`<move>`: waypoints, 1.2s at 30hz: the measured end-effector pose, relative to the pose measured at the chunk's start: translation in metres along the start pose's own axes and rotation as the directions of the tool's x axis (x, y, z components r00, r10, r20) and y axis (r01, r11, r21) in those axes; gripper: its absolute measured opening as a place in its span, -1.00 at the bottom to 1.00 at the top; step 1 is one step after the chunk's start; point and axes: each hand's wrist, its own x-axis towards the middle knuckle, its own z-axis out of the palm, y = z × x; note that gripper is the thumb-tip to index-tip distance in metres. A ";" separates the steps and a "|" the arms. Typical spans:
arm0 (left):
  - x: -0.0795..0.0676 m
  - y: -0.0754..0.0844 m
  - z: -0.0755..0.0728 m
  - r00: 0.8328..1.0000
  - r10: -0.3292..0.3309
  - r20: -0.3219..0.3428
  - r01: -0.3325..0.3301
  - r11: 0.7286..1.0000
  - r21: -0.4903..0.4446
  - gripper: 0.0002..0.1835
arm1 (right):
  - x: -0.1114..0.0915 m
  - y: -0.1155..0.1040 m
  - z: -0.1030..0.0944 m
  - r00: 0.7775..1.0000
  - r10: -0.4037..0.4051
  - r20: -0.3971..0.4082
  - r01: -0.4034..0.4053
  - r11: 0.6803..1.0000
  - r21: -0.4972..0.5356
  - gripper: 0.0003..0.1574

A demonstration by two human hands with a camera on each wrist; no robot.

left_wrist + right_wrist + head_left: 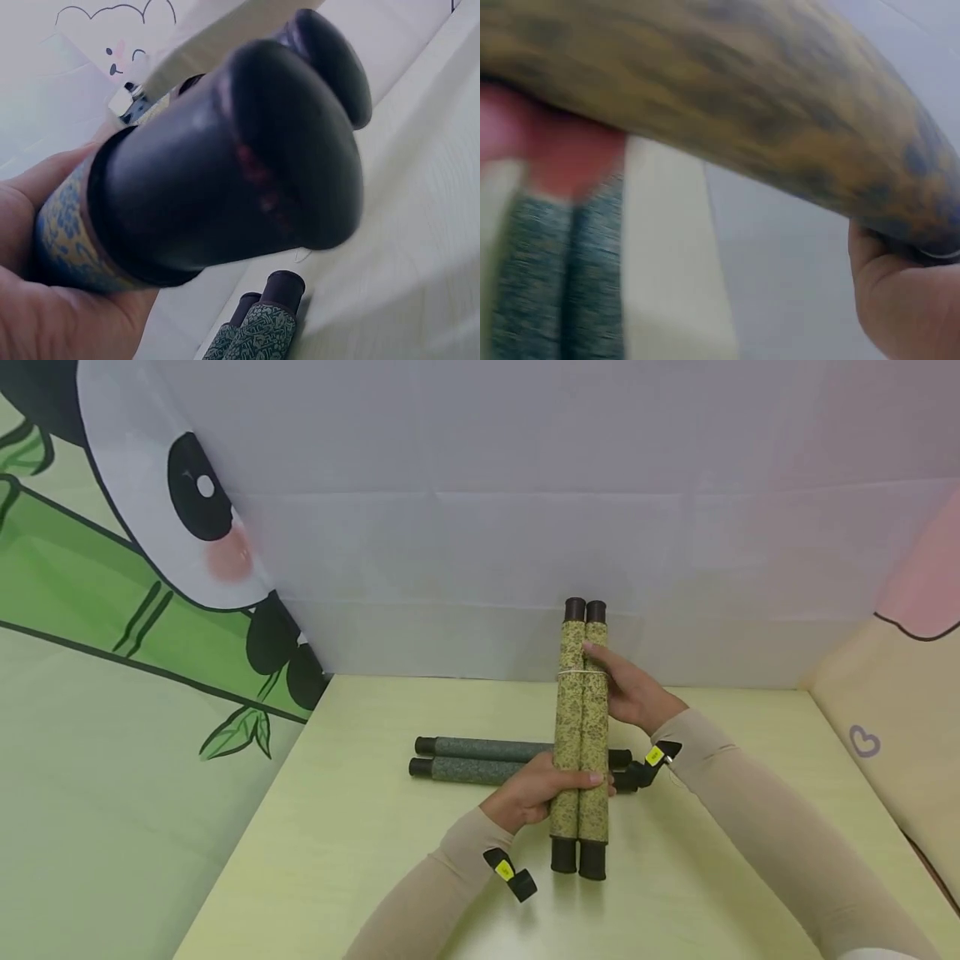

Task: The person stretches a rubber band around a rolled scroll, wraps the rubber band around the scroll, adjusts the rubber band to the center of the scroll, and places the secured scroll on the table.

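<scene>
Two yellow hanging scrolls (582,727) with a dark floral pattern and dark rod ends stand nearly upright side by side, joined by a thin pale cord (572,672). My left hand (534,789) grips them near the bottom, its thumb across the front. Higher up, my right hand (636,693) holds the right side, thumb toward the cord; its other fingers are hidden behind. The left wrist view shows a dark rod end (225,157) large and close. A blurred scroll (742,112) crosses the right wrist view above the right hand (911,300).
Two green scrolls (472,769) with dark ends lie side by side on the pale table (315,860), behind the raised pair. A light grey cloth wall (450,552) rises at the table's back edge, with printed cloth at both sides.
</scene>
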 end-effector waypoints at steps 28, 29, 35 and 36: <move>-0.009 -0.004 0.001 1.000 -0.015 -0.004 0.015 1.000 -0.004 -0.63 | -0.014 0.037 0.011 1.000 0.015 -0.010 -0.015 1.000 -0.025 -0.28; -0.010 -0.004 0.001 1.000 -0.014 -0.003 0.014 1.000 -0.005 -0.63 | -0.014 0.039 0.011 1.000 0.018 -0.015 -0.018 1.000 -0.026 -0.25; -0.011 -0.006 -0.002 1.000 -0.020 0.006 0.020 1.000 -0.002 -0.61 | -0.017 0.045 0.010 0.999 0.035 -0.031 -0.035 0.999 -0.019 -0.21; -0.012 -0.006 -0.002 1.000 -0.022 0.008 0.022 1.000 -0.002 -0.60 | -0.017 0.044 0.009 0.999 0.046 -0.022 -0.046 0.999 -0.009 -0.23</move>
